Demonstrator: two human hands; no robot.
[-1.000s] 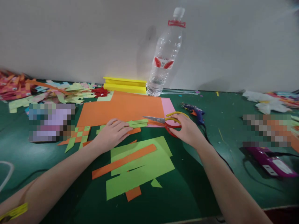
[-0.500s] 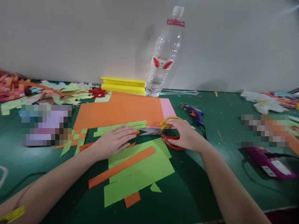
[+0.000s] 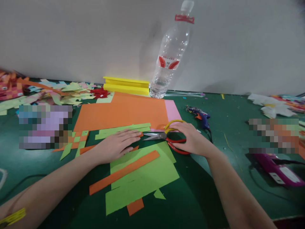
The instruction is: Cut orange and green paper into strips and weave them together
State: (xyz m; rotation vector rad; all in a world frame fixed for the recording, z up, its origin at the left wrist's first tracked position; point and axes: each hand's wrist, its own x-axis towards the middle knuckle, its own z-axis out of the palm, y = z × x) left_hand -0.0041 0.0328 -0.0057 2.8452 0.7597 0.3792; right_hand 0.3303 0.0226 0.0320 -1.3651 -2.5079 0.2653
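Note:
My left hand point(image 3: 118, 144) lies flat, fingers stretched out, over an orange strip point(image 3: 87, 148) and the edge of light green strips point(image 3: 124, 129). My right hand point(image 3: 193, 138) grips the scissors point(image 3: 156, 136) by their yellow and red handles; the blades point left towards my left fingertips and stand slightly apart. In front of both hands lie green paper sheets point(image 3: 152, 176), with a loose orange strip point(image 3: 124, 173) across them. Behind the hands is a large orange sheet point(image 3: 119, 113) over a pink one point(image 3: 173, 111). A woven orange and green piece point(image 3: 79, 140) sits left of my left hand.
A clear plastic bottle point(image 3: 170, 47) leans against the wall beside a folded yellow strip point(image 3: 126, 88). The blue glue gun point(image 3: 201, 117) lies right of the sheets. Paper scraps point(image 3: 64, 89) are heaped at the back left; a purple power strip point(image 3: 278, 168) is at the right.
The whole view shifts slightly. Both hands and the scissors stay almost where they were on the papers.

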